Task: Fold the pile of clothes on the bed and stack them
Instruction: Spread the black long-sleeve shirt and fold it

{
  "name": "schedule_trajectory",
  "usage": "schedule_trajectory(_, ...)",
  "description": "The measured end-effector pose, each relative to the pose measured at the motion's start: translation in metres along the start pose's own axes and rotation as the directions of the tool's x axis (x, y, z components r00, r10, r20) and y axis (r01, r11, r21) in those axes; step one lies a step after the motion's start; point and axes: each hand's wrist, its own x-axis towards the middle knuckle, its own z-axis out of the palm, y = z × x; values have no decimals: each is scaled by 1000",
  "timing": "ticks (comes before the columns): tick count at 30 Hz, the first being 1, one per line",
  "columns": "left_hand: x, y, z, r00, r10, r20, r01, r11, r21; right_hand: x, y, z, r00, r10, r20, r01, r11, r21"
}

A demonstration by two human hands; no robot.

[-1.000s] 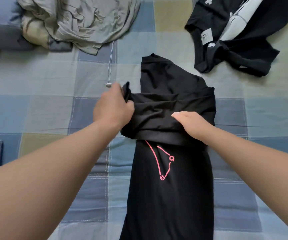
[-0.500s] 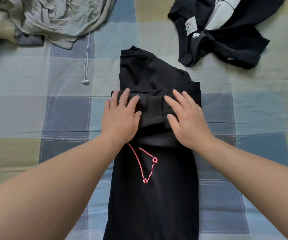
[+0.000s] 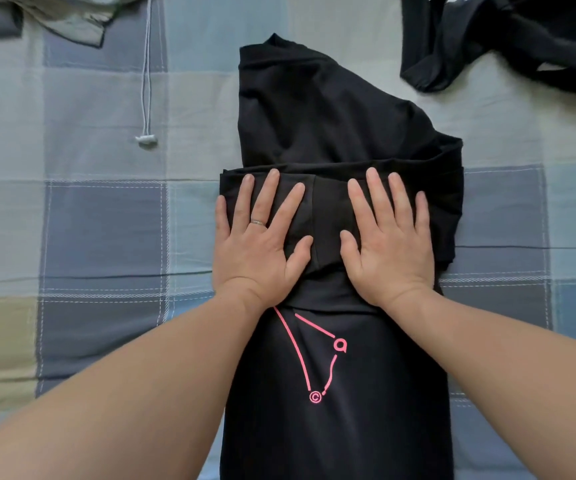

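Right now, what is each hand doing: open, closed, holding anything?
Left hand: open, fingers straight, pressing flat on the folded black shirt.
Right hand: open, fingers straight, pressing flat on the same shirt.

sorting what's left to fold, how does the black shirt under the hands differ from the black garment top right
The black shirt lies flattened in a narrow strip; the black garment lies crumpled. The left hand and right hand press the black shirt; neither touches the black garment. Both are black, on the quilt.
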Motion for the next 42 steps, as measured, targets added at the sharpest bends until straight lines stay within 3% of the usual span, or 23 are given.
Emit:
schedule_trajectory(6,1,1,-12,996,1,90,6,996,-86,0,-1,-15,994,10,106,-11,1000,3)
schedule_trajectory(10,-22,-2,-47,990,24,136,2,982,-189,-26,-4,-48,978,58,201,-96,978,187)
schedule_trajectory(13,-102,-9,-56,977,-102,188,155,944,-291,-102,-9,-58,961,193,198,-233,950,206)
schedule_trajectory(17,-223,-16,-43,895,-228,383,392,813,-432,-225,-19,-45,834,397,383,-533,761,370)
schedule_trajectory(20,-287,-11,-32,842,-238,485,520,598,-610,-289,-24,-36,811,433,393,-576,707,411)
schedule_trajectory(24,-335,2,-25,731,-245,637,663,477,-577,-328,-28,-27,696,533,481,-705,382,597)
schedule_trajectory(25,-342,4,-23,720,-251,647,678,454,-578,-336,-29,-25,669,534,516,-730,345,590)
schedule_trajectory(28,-364,11,-19,690,-303,657,716,421,-557,-361,-33,-27,649,462,604,-759,342,554)
schedule_trajectory(30,-385,17,-20,634,-352,689,770,377,-515,-382,-37,-33,600,415,684,-800,299,521)
schedule_trajectory(34,-423,29,-26,523,-386,759,851,190,-490,-426,-40,-38,553,411,724,-832,235,503)
schedule_trajectory(36,-432,33,-32,530,-381,758,845,168,-507,-445,-44,-41,534,429,728,-838,153,524)
schedule_trajectory(39,-440,38,-50,564,-375,736,820,141,-555,-469,-50,-48,484,414,771,-822,-89,563)
schedule_trajectory(42,-452,44,-72,565,-391,726,812,109,-573,-490,-53,-68,465,419,780,-791,-198,579)
